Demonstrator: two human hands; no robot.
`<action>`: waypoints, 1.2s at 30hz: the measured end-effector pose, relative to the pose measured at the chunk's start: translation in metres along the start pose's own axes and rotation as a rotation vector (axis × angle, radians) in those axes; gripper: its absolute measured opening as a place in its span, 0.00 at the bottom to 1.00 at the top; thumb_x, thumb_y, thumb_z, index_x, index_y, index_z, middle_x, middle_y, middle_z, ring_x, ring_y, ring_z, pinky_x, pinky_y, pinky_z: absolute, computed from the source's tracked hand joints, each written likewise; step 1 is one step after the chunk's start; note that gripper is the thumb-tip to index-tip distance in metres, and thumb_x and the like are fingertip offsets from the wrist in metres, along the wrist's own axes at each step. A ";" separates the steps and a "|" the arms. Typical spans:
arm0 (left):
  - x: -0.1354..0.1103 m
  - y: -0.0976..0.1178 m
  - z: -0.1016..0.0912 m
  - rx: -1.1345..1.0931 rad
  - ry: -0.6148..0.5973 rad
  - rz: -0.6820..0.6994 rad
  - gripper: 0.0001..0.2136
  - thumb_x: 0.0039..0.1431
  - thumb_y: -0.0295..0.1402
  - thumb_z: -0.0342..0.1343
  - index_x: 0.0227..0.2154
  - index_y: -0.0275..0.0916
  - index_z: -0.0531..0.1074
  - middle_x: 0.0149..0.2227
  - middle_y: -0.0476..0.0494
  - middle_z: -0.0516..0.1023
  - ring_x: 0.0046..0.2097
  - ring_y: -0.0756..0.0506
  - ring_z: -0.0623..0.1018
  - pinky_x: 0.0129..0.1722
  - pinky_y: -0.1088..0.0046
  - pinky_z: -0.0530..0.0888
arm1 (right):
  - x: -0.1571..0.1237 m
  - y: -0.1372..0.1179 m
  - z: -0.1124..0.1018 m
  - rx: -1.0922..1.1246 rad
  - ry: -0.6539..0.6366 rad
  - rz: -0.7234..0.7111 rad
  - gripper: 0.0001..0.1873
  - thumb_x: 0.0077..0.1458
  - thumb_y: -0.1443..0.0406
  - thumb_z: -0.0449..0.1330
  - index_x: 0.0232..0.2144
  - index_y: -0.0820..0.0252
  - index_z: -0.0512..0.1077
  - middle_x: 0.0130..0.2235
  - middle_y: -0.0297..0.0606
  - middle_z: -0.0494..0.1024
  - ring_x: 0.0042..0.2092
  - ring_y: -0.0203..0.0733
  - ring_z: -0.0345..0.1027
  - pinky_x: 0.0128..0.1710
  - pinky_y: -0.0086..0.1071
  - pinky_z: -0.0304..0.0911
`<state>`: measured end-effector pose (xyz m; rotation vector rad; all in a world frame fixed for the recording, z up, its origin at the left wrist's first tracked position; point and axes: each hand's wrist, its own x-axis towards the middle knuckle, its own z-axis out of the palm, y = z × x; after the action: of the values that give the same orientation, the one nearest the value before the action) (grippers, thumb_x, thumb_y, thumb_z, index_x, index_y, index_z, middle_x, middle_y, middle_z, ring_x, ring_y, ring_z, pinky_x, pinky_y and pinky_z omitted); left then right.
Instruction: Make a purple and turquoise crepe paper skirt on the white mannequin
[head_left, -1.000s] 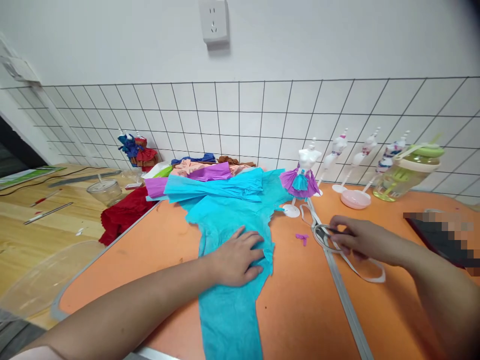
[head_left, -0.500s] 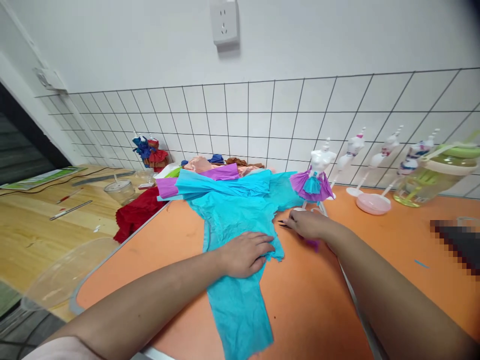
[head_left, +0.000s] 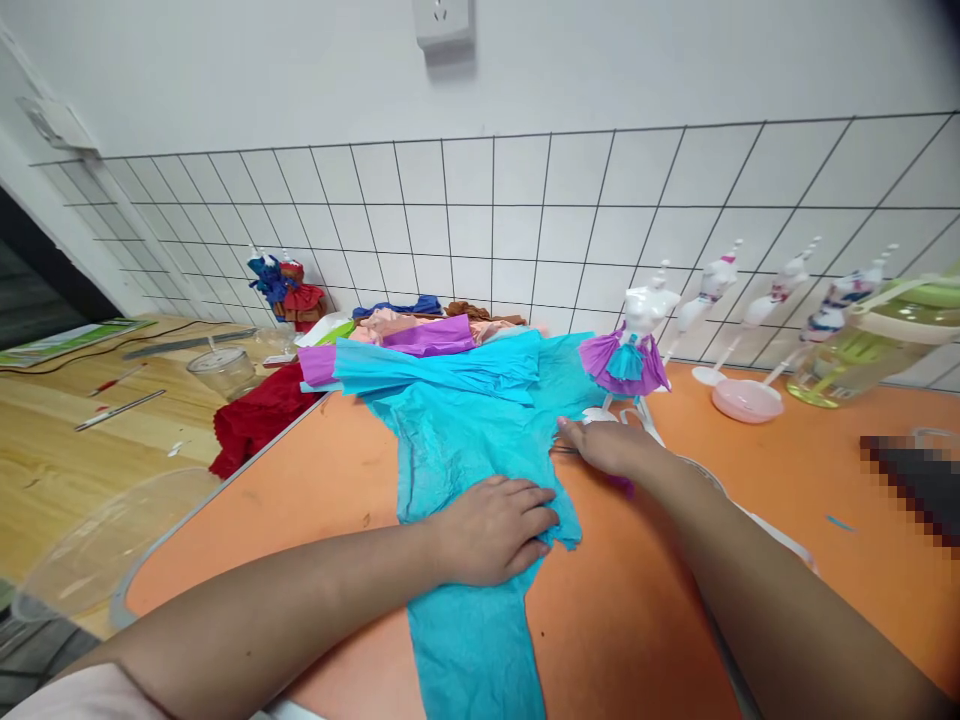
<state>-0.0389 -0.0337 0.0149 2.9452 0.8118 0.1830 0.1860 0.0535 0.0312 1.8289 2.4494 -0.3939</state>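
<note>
My left hand [head_left: 491, 530] lies flat on a sheet of turquoise crepe paper [head_left: 476, 640], fingers stretched out near its ragged right edge. Right of that edge, my right hand [head_left: 607, 447] is closed around scissors; only the thin dark blade tips [head_left: 564, 450] show beside the paper, and the handles are hidden under the palm. A bit of purple paper [head_left: 621, 486] peeks out below this hand. Just behind it stands a small white dress-form figure [head_left: 646, 308] wearing a purple and turquoise paper skirt [head_left: 624, 362].
Folded turquoise paper [head_left: 442, 368] and other coloured sheets are heaped at the back. Several dress forms, a pink dish [head_left: 747, 401] and a green-lidded bottle [head_left: 885, 340] stand right. Red crepe [head_left: 259, 420], a lidded cup [head_left: 223, 372] and a pen [head_left: 120, 410] lie left on wood.
My view has shifted slightly. The left hand stays flat on the paper, and the blade tips in my right hand now sit closer to the paper's torn edge.
</note>
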 end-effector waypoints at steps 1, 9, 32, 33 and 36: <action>0.000 -0.002 0.000 0.000 -0.001 -0.005 0.17 0.65 0.42 0.45 0.51 0.41 0.67 0.60 0.39 0.68 0.57 0.39 0.70 0.53 0.61 0.67 | -0.001 0.001 0.000 0.027 -0.025 -0.004 0.45 0.61 0.43 0.26 0.47 0.60 0.75 0.49 0.54 0.76 0.47 0.57 0.72 0.43 0.47 0.63; -0.001 -0.009 0.000 -0.015 0.003 0.024 0.20 0.65 0.44 0.45 0.55 0.40 0.65 0.55 0.37 0.71 0.54 0.38 0.71 0.52 0.59 0.67 | -0.012 0.005 0.002 0.160 -0.161 0.020 0.38 0.60 0.41 0.36 0.42 0.62 0.73 0.45 0.51 0.77 0.44 0.53 0.72 0.42 0.42 0.64; -0.002 0.000 0.012 -0.094 -0.013 0.047 0.23 0.68 0.39 0.41 0.61 0.32 0.60 0.64 0.33 0.61 0.66 0.40 0.60 0.64 0.63 0.59 | -0.007 -0.017 0.004 -0.127 -0.076 -0.006 0.29 0.64 0.55 0.38 0.35 0.64 0.77 0.42 0.54 0.78 0.41 0.50 0.71 0.36 0.36 0.58; -0.002 0.000 0.012 -0.095 -0.016 0.046 0.23 0.68 0.39 0.41 0.61 0.32 0.60 0.64 0.33 0.61 0.66 0.39 0.60 0.65 0.62 0.59 | -0.006 -0.015 0.003 -0.129 -0.078 -0.010 0.29 0.64 0.56 0.39 0.35 0.63 0.77 0.42 0.53 0.78 0.41 0.50 0.71 0.36 0.35 0.58; -0.003 0.001 0.012 -0.091 -0.016 0.049 0.23 0.68 0.39 0.41 0.61 0.31 0.60 0.64 0.32 0.60 0.66 0.39 0.59 0.65 0.62 0.59 | -0.006 -0.008 -0.001 -0.139 -0.061 -0.001 0.28 0.63 0.57 0.39 0.36 0.63 0.76 0.44 0.53 0.78 0.43 0.51 0.70 0.36 0.35 0.57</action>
<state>-0.0388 -0.0368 0.0032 2.8790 0.7095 0.1940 0.1806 0.0463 0.0344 1.7344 2.3724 -0.2680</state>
